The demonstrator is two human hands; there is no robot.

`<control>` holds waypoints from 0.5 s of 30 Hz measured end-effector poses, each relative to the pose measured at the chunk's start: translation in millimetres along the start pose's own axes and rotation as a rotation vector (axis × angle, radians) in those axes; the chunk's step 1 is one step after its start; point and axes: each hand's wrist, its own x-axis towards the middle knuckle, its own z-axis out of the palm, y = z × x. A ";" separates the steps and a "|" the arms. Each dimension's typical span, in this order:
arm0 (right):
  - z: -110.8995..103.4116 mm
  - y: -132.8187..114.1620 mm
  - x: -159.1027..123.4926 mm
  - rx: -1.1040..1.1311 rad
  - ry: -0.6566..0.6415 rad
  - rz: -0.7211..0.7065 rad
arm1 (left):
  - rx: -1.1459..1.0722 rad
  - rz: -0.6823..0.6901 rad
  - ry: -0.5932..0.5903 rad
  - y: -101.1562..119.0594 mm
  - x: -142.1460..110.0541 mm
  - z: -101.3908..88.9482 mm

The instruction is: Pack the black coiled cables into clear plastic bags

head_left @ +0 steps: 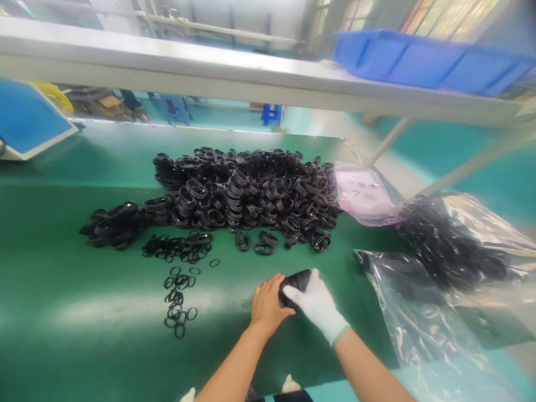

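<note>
One ribbed black bundle (298,281) in closed two-handed hold: bare left hand (267,306), gloved right hand (320,308), near front edge of tabletop (96,312). Probably mid-batch. Heap of ring bundles (251,201) toward rear edge; done or waiting, cannot tell. Loose thin rings (176,298) toward front-left corner, likely unused. Filled clear bag (456,251) by right edge, perhaps finished.
</note>
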 end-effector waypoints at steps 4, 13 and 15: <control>27.9 -14.0 -9.3 -0.026 0.178 0.053 | -0.003 0.033 0.008 -1.5 -0.8 -0.4; 25.6 -6.4 -4.0 0.070 0.137 0.040 | -0.011 0.050 0.018 -5.1 0.2 1.1; 23.2 1.2 -0.4 0.137 0.104 -0.020 | -0.015 0.057 0.020 -7.2 1.4 3.2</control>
